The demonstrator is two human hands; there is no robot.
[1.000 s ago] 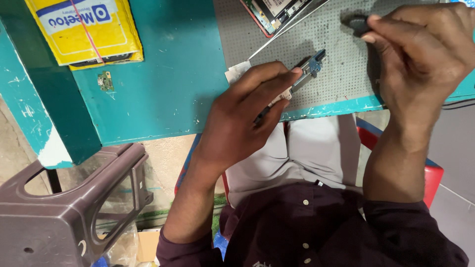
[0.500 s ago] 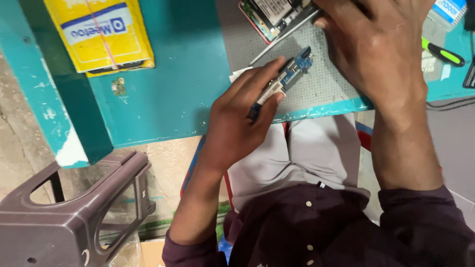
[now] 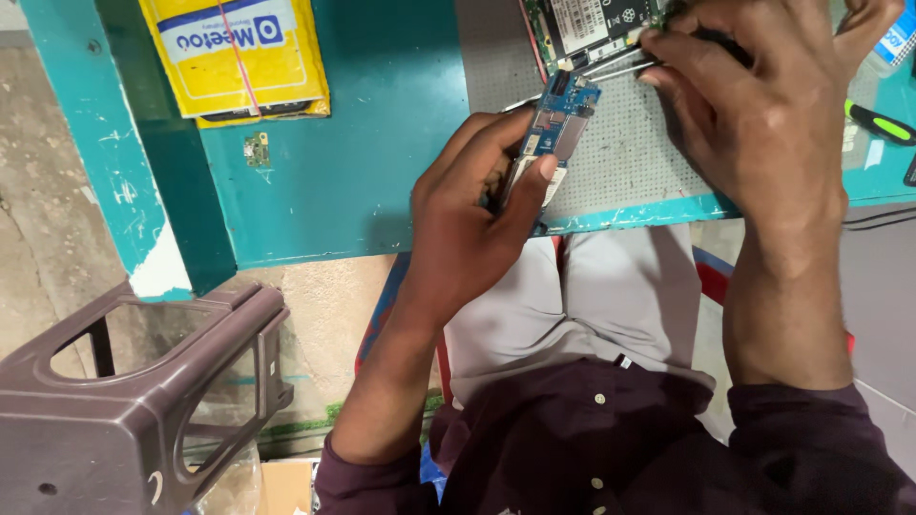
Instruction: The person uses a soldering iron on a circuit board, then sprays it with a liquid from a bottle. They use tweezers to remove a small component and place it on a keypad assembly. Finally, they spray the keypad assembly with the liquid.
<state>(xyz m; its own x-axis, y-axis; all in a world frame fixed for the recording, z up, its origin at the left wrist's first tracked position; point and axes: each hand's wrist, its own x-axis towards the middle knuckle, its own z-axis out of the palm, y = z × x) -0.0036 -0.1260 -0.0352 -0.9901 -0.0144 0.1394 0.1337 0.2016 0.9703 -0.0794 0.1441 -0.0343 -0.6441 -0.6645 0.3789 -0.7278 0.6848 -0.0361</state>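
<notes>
Nearest to the camera is the seated person's lap, then the edge of the teal table (image 3: 382,143). The left hand (image 3: 468,229) pinches a small blue board (image 3: 558,119) between thumb and fingers, tilted over the grey mat (image 3: 620,162). Farther on, the right hand (image 3: 754,105) is closed around metal tweezers (image 3: 611,65), whose tips touch the open phone (image 3: 592,24) on the mat. The step looks like seating a part; I judge the next move needs a steady, small placing.
</notes>
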